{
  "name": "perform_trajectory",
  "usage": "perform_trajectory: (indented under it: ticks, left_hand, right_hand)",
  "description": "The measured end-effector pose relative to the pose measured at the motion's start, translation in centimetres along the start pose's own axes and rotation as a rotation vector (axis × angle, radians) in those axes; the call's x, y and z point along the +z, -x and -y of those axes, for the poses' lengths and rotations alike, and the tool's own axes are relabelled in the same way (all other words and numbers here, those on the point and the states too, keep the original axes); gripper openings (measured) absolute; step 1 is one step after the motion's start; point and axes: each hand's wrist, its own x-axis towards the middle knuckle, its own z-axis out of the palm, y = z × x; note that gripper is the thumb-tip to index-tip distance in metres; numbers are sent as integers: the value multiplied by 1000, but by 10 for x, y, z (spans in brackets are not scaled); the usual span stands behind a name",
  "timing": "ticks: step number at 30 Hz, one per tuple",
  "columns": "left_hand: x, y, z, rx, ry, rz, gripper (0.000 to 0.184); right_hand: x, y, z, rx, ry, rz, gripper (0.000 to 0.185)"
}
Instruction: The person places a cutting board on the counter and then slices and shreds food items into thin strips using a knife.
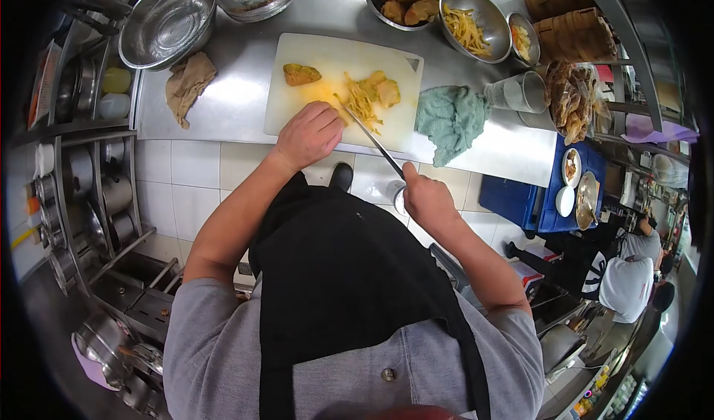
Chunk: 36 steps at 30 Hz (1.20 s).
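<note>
A white cutting board [297, 55] lies on the steel counter in front of me. My left hand [312, 130] is closed with curled fingers, pressing down a yellow vegetable piece that it mostly covers, at the board's near edge. In my right hand [429, 199] is the dark handle of a knife [381, 146]. Its blade points away and to the left, with the tip beside a heap of yellow strips [360, 104]. Behind the heap lie several yellow-green chunks [387, 91]. One brownish-yellow chunk [301, 75] rests alone at the board's left.
A green cloth [450, 122] lies right of the board, a brown cloth [189, 85] left. Bowls of chunks [402, 26] and strips [465, 52] stand behind, with a metal colander [169, 22] at far left. A steel container [517, 93] sits right. Another person [627, 286] stands behind right.
</note>
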Motion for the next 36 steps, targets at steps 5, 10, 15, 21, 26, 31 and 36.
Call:
perform_trajectory:
  ticks: [5, 10, 15, 21, 26, 31, 36]
  left_hand:
    - [2, 0, 1, 4, -13, -8, 15]
    - [3, 3, 0, -2, -10, -3, 17]
    - [5, 6, 3, -4, -35, 1, 21]
    - [2, 4, 1, -15, -40, 25, 18]
    - [2, 5, 1, -8, -29, 26, 18]
    - [4, 5, 1, 0, -28, -6, 16]
    - [5, 5, 2, -3, -55, -2, 15]
  right_hand:
    - [1, -15, 7, -19, 29, 31, 23]
    - [-2, -44, 23, -67, 16, -37, 23]
    - [-2, -40, 22, -61, 52, -25, 24]
    - [0, 3, -7, -41, 40, 16, 25]
    - [-4, -1, -2, -19, 47, 21, 21]
    - [-5, -25, 8, -91, 15, -8, 24]
    - [-14, -49, 26, -68, 42, 14, 26]
